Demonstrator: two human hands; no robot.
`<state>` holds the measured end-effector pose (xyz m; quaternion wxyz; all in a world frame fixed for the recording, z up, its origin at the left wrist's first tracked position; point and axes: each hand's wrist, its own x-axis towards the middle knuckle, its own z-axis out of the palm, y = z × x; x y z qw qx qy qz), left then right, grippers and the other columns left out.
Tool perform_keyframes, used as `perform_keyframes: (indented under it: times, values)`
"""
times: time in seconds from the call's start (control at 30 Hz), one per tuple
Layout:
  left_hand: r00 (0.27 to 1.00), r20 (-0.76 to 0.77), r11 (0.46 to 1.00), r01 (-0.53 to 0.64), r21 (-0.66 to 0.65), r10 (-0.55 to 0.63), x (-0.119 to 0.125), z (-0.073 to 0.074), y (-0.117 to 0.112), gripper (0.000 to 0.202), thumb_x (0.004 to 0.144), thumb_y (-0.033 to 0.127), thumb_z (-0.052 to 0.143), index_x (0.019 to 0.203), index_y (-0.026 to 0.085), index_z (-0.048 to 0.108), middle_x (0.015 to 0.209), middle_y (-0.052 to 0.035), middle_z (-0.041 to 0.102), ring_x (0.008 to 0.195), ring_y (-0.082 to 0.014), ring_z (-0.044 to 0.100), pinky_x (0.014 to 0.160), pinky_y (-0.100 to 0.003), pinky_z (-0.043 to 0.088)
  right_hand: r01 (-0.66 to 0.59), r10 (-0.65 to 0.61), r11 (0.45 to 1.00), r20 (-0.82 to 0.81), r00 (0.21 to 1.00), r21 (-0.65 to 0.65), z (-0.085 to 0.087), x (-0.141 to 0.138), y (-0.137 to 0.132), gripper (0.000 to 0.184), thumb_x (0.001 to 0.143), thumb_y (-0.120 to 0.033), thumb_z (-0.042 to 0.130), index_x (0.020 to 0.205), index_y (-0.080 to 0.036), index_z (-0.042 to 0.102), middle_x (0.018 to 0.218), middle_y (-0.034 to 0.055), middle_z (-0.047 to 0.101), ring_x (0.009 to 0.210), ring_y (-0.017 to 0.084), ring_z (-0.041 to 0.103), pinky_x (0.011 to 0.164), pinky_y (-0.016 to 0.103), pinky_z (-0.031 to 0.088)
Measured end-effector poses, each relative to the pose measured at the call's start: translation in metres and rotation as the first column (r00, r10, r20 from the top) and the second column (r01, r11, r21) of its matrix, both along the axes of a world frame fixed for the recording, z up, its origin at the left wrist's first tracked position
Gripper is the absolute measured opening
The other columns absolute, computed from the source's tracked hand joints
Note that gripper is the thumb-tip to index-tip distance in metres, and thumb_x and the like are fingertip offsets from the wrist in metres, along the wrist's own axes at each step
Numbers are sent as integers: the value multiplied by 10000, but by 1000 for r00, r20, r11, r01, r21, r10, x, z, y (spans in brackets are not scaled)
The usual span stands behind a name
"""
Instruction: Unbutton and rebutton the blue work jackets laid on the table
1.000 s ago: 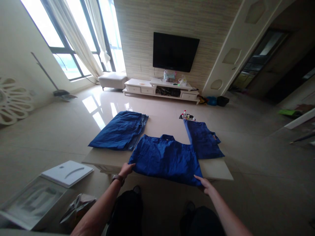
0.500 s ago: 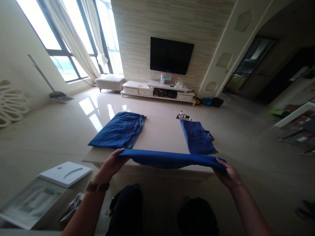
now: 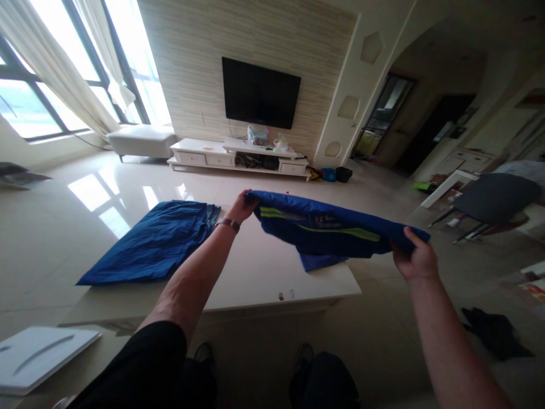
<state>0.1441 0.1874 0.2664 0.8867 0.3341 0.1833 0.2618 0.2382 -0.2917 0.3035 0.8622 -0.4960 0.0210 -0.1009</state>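
The raised blue garment (image 3: 334, 241) hides most of a second blue garment (image 3: 321, 262) on the desk (image 3: 255, 267), leaving only part of its near end in sight. Pale lettering (image 3: 326, 219) on the raised cloth is too blurred to read. Folds cover some fingers of the left hand (image 3: 242, 209) and the right hand (image 3: 416, 258). Too small to identify are a red speck (image 3: 287, 193) above the cloth and a tan bit (image 3: 281, 296) near the desk's front edge. The left edge cuts off a white box (image 3: 46, 358); the bottom edge cuts the right forearm (image 3: 445, 335).

Cloth (image 3: 145, 244) on the table (image 3: 251, 278), left; held garment (image 3: 319, 218) right — seemingly above a second garment (image 3: 317, 262)
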Motion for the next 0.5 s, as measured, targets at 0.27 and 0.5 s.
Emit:
perform_keyframes:
  times: [0.27, 0.5]
  values:
    - [984, 175, 971, 54, -234, -13, 80, -33, -23, 473, 1025, 388, 492, 1453, 219, 388, 1452, -190, 538, 1260, -249, 687, 1039, -404, 578, 76, -92, 992, -160, 983, -105, -127, 37, 41, 325, 848, -269, 760, 1155, -238, 661, 1122, 0, 747, 1040, 160, 707, 813, 273, 621]
    - [901, -384, 978, 168, -124, -203, -109, -194, -1, 122, 902, 203, 503, 986, 180, 589, 1285, -194, 677, 1170, -248, 719, 1028, -401, 599, -298, 23, 898, -642, 766, -323, -306, 11, 121, 121, 961, -217, 623, 884, -230, 531, 689, -19, 665, 666, 146, 665, 640, 258, 579]
